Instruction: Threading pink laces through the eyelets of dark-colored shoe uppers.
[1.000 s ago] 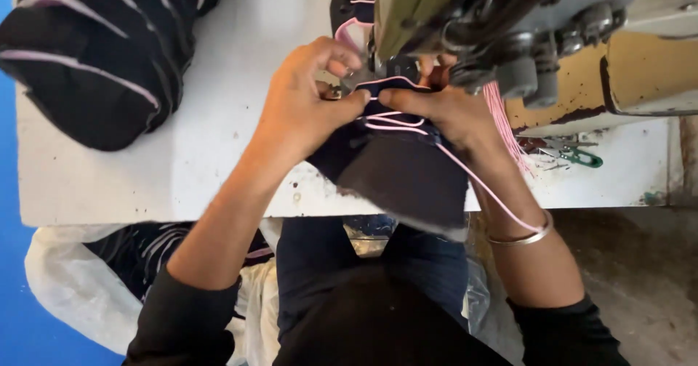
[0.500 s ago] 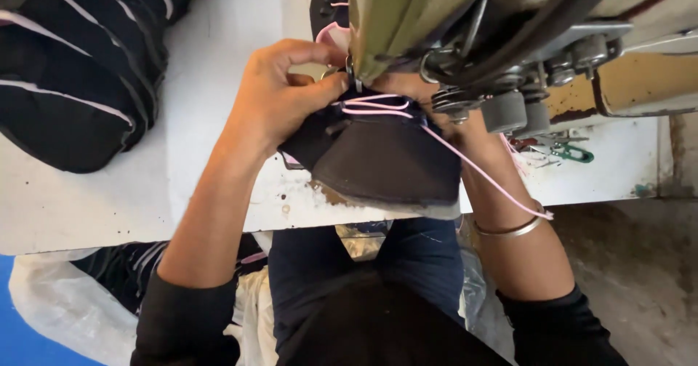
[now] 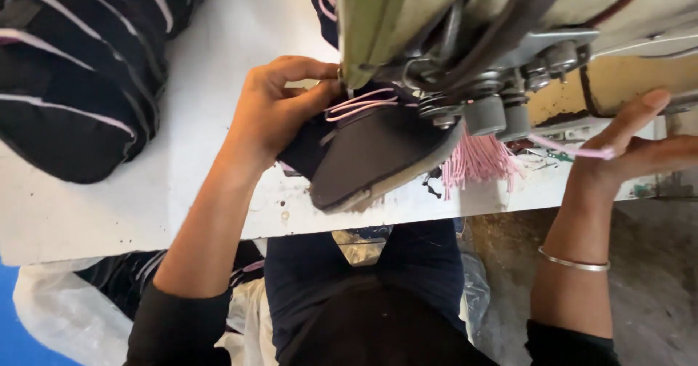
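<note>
My left hand (image 3: pixel 280 111) pinches a dark fabric piece (image 3: pixel 371 155) with pink cords against the white table, right at the foot of the sewing machine (image 3: pixel 472 39). The fabric hangs over the table's front edge. My right hand (image 3: pixel 629 151) is out to the right, fingers spread, with a pink cord (image 3: pixel 574 149) running across its fingers from under the machine. A bunch of pink cord ends (image 3: pixel 476 164) hangs below the machine head. A thin bangle sits on my right wrist.
A pile of dark striped fabric pieces (image 3: pixel 80 68) lies on the white table (image 3: pixel 145 206) at the left. A white bag (image 3: pixel 51 315) with more dark pieces sits below the table edge. My lap is under the table front.
My right hand has left the fabric and swung out to the right, drawing the pink cord with it. My left hand stays on the fabric at the machine foot.
</note>
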